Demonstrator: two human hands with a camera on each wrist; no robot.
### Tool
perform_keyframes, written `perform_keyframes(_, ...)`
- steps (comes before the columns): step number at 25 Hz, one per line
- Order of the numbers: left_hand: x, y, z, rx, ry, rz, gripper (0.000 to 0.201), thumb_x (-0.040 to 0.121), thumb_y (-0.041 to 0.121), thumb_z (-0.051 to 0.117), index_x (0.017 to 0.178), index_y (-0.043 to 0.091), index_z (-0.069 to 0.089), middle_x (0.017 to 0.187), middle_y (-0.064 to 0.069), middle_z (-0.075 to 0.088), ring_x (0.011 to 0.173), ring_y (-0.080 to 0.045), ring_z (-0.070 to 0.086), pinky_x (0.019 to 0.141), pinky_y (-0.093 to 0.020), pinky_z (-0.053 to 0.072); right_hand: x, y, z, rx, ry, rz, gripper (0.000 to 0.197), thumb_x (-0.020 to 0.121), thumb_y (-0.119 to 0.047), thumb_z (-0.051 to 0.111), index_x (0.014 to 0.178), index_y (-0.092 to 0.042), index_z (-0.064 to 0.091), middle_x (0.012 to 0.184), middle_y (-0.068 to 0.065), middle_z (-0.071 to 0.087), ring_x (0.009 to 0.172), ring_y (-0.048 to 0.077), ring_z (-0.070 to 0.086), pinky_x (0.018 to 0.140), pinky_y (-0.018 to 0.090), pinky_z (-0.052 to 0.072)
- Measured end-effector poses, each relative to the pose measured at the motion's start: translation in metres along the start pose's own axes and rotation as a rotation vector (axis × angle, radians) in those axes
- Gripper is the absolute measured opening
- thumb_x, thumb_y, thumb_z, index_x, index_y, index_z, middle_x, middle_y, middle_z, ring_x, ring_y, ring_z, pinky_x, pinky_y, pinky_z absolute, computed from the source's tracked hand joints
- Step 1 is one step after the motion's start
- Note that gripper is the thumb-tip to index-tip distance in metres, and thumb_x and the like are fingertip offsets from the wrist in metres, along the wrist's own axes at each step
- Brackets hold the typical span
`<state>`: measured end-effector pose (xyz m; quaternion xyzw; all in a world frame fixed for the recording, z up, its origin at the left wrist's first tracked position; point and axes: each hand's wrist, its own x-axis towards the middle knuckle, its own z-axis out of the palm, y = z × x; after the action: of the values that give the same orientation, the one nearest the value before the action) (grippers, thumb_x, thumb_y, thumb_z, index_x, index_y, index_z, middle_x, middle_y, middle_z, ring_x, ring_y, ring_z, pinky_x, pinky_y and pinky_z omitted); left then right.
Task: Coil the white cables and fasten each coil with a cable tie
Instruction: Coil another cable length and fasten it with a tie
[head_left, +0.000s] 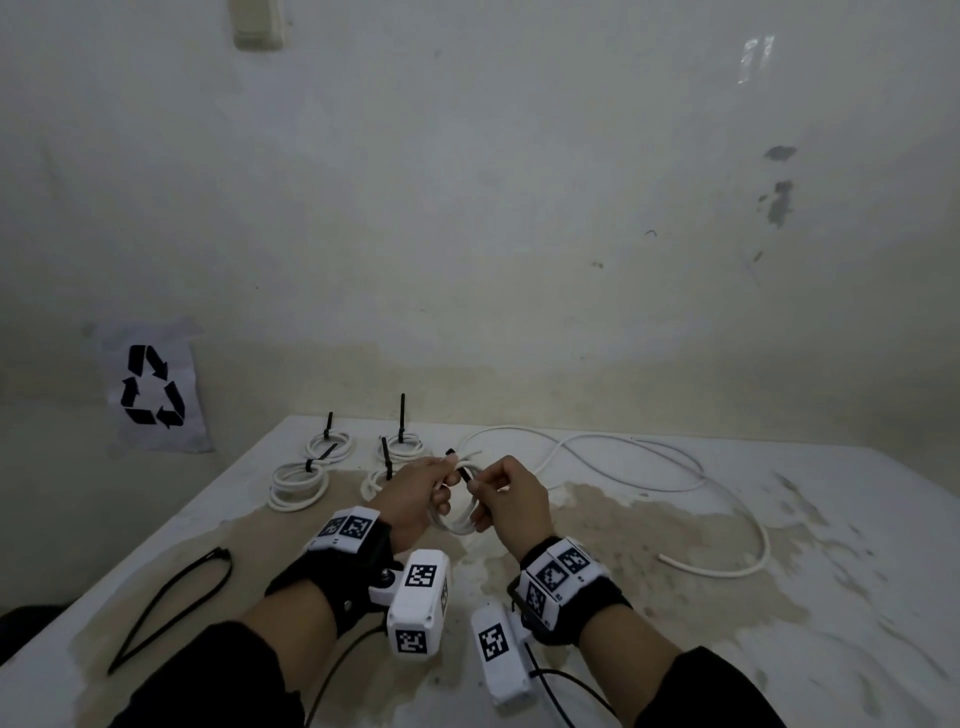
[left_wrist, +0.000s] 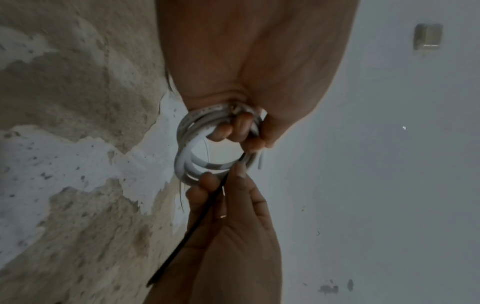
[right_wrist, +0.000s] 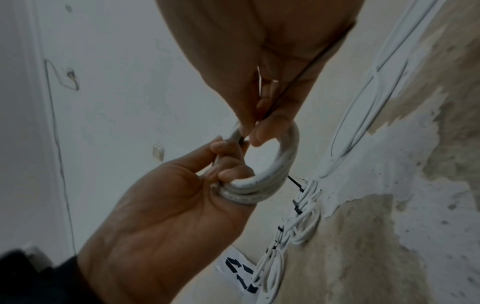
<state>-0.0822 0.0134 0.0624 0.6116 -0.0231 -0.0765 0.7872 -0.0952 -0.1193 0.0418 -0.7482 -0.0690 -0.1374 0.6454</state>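
Observation:
A small white cable coil (head_left: 459, 524) hangs above the table between both hands. My left hand (head_left: 440, 486) grips one side of the coil, fingers curled through its loops (left_wrist: 237, 128). My right hand (head_left: 482, 492) pinches a black cable tie (head_left: 464, 474) at the coil's rim. In the left wrist view the tie (left_wrist: 197, 228) runs as a long thin strip across the right palm. In the right wrist view the tie (right_wrist: 298, 82) meets the coil (right_wrist: 285, 164) at the pinching fingertips (right_wrist: 255, 133). How far the tie wraps the coil is hidden by the fingers.
Several tied white coils (head_left: 298, 482) with upright black tie tails lie at the table's back left. A long loose white cable (head_left: 628, 470) snakes across the right side. Spare black ties (head_left: 171, 608) lie near the left edge. A recycling sign (head_left: 150, 387) hangs on the wall.

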Motion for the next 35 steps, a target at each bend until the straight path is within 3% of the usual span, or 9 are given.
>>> perform_keyframes(5, -0.001, -0.002, 0.007, 0.143, 0.111, 0.082, 0.007, 0.099, 0.019, 0.047, 0.101, 0.013, 0.049, 0.073, -0.003, 0.05, 0.051, -0.012, 0.03, 0.051, -0.024, 0.03, 0.0, -0.008, -0.014, 0.148, -0.119, 0.017, 0.007, 0.09, 0.003, 0.052, 0.088, -0.003, 0.053, 0.083, 0.009, 0.058, 0.052, 0.016, 0.06, 0.051, 0.028, 0.053)
perform_keyframes(8, 0.0, 0.002, 0.007, 0.214, 0.141, 0.136, 0.011, 0.098, 0.016, 0.046, 0.109, 0.015, 0.051, 0.072, -0.004, 0.049, 0.049, -0.012, 0.031, 0.049, -0.024, 0.029, -0.002, -0.018, -0.024, 0.397, -0.201, 0.079, 0.022, 0.089, 0.01, 0.038, 0.088, 0.001, 0.059, 0.085, 0.018, 0.065, 0.074, 0.024, 0.067, 0.073, 0.028, 0.058)
perform_keyframes(14, 0.0, 0.001, 0.011, 0.3, 0.142, 0.16, 0.01, 0.097, 0.017, 0.049, 0.106, 0.014, 0.051, 0.068, -0.005, 0.051, 0.045, -0.011, 0.032, 0.045, -0.021, 0.028, -0.007, -0.018, -0.032, 0.675, -0.262, 0.061, 0.018, 0.092, 0.013, 0.04, 0.092, 0.002, 0.055, 0.104, 0.029, 0.065, 0.096, 0.031, 0.068, 0.089, 0.028, 0.055)
perform_keyframes(17, 0.0, 0.002, 0.012, 0.312, 0.133, 0.146, 0.007, 0.097, 0.018, 0.05, 0.102, 0.013, 0.049, 0.066, -0.004, 0.051, 0.048, -0.011, 0.032, 0.044, -0.02, 0.027, -0.005, -0.014, -0.033, 0.647, -0.209, 0.048, 0.01, 0.094, 0.004, 0.047, 0.093, 0.004, 0.057, 0.101, 0.029, 0.066, 0.09, 0.03, 0.069, 0.083, 0.026, 0.057)
perform_keyframes(19, -0.003, 0.0, 0.014, 0.338, 0.11, 0.138, 0.007, 0.097, 0.019, 0.049, 0.098, 0.012, 0.048, 0.066, -0.003, 0.05, 0.047, -0.011, 0.031, 0.043, -0.019, 0.026, -0.004, -0.017, -0.033, 0.619, -0.149, 0.1, 0.004, 0.094, -0.002, 0.052, 0.093, 0.001, 0.054, 0.085, 0.022, 0.07, 0.069, 0.025, 0.07, 0.065, 0.024, 0.058)
perform_keyframes(21, -0.005, -0.003, 0.02, 0.377, 0.079, 0.139, 0.009, 0.098, 0.02, 0.047, 0.093, 0.012, 0.048, 0.065, -0.003, 0.048, 0.047, -0.011, 0.031, 0.044, -0.02, 0.026, -0.005, -0.02, -0.033, 0.515, -0.127, 0.122, 0.011, 0.092, -0.01, 0.058, 0.084, -0.005, 0.053, 0.069, 0.013, 0.071, 0.046, 0.018, 0.061, 0.045, 0.022, 0.049)
perform_keyframes(23, -0.006, -0.006, 0.025, 0.405, 0.066, 0.15, 0.012, 0.098, 0.021, 0.048, 0.089, 0.013, 0.047, 0.064, -0.003, 0.047, 0.047, -0.01, 0.032, 0.044, -0.021, 0.025, -0.005, -0.021, -0.033, 0.366, -0.143, 0.112, 0.02, 0.089, -0.016, 0.064, 0.073, -0.008, 0.055, 0.061, 0.009, 0.068, 0.036, 0.013, 0.05, 0.036, 0.019, 0.035)
perform_keyframes(27, -0.007, -0.007, 0.03, 0.434, 0.059, 0.17, 0.01, 0.097, 0.02, 0.048, 0.089, 0.014, 0.046, 0.062, -0.001, 0.045, 0.044, -0.009, 0.031, 0.043, -0.02, 0.024, -0.005, -0.022, -0.034, 0.235, -0.168, 0.145, 0.026, 0.087, -0.019, 0.067, 0.065, -0.009, 0.058, 0.062, 0.011, 0.066, 0.034, 0.011, 0.042, 0.035, 0.017, 0.028)
perform_keyframes(35, -0.005, -0.011, 0.033, 0.518, 0.037, 0.232, 0.016, 0.097, 0.026, 0.049, 0.084, 0.017, 0.045, 0.064, -0.002, 0.051, 0.047, -0.011, 0.033, 0.045, -0.021, 0.027, -0.003, -0.023, -0.036, 0.231, -0.129, 0.159, 0.023, 0.09, -0.017, 0.063, 0.07, -0.006, 0.059, 0.06, 0.011, 0.063, 0.032, 0.009, 0.039, 0.034, 0.016, 0.027)
